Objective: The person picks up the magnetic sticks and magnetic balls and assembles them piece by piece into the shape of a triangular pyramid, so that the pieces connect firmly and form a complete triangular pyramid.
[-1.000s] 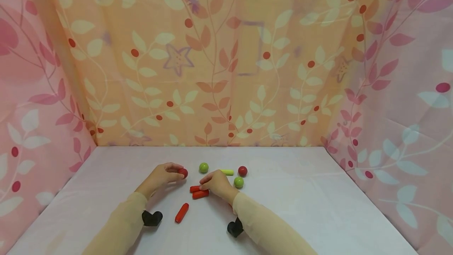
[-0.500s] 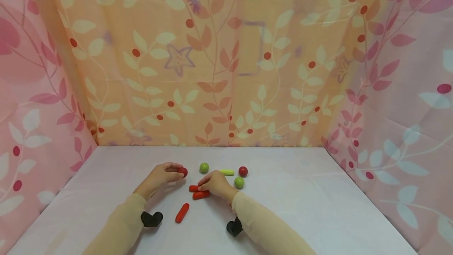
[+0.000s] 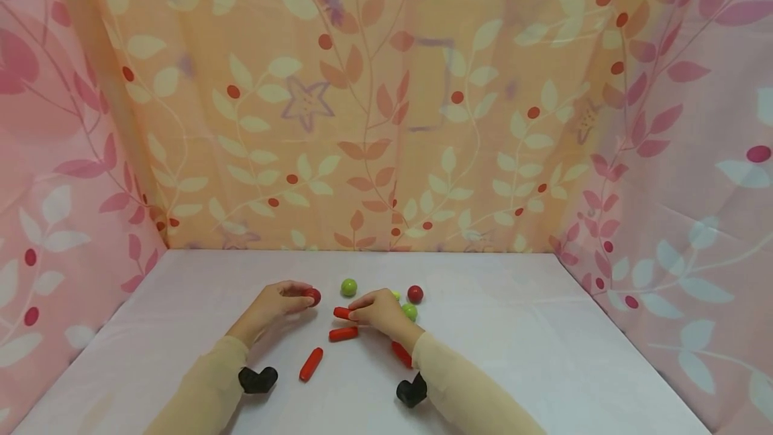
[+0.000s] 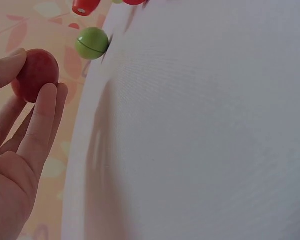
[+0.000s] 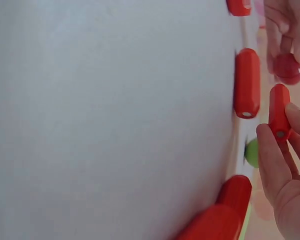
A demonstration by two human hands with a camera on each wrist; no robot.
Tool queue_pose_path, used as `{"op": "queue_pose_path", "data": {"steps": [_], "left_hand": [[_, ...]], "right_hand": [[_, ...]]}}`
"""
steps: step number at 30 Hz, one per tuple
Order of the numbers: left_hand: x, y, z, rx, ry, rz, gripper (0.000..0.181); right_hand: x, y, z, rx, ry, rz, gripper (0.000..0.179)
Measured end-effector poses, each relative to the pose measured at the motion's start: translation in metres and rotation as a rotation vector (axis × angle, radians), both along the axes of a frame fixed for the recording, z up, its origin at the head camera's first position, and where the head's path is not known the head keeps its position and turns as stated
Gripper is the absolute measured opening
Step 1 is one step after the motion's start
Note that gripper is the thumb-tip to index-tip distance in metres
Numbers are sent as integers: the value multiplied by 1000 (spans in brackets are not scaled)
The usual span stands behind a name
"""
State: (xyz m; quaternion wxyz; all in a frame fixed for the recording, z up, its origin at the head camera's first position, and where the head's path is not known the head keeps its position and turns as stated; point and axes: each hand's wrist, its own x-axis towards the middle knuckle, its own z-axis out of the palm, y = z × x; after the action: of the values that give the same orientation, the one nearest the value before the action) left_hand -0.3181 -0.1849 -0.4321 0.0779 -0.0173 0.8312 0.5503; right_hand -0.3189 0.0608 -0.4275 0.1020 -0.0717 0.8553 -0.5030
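Note:
My left hand (image 3: 279, 304) pinches a small red ball (image 4: 37, 75) between thumb and fingertips, to the left of the others. In my right hand (image 3: 382, 313) one end of a short red stick (image 5: 279, 111) is held between thumb and fingers, raised off the table. The stick has a pale dot on its end and points toward the left hand's ball, with a gap between them. Just in front of it lies a second red stick (image 3: 343, 334). Behind, between the hands, sits a green ball (image 3: 349, 287).
A red stick (image 3: 311, 364) lies nearer the front, and another red stick (image 3: 401, 354) is partly under the right wrist. Beyond the right hand are a red ball (image 3: 415, 294), a green ball (image 3: 410, 312) and a mostly hidden yellow-green stick (image 3: 396, 295). Patterned curtains (image 3: 374, 119) enclose the white table (image 3: 513, 354).
My right hand has lifted its red stick away from the one beside it and shifted slightly right. The yellow-green stick is now more covered. The left hand stays with its ball.

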Motion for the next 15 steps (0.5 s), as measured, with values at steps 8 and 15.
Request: {"op": "queue_pose_path", "data": {"steps": [8, 15], "left_hand": [[4, 4, 0, 43, -4, 16, 51], [8, 9, 1, 77, -1, 14, 51]], "right_hand": [[4, 17, 7, -39, 3, -40, 18], [11, 32, 10, -128, -49, -58, 22]]}}
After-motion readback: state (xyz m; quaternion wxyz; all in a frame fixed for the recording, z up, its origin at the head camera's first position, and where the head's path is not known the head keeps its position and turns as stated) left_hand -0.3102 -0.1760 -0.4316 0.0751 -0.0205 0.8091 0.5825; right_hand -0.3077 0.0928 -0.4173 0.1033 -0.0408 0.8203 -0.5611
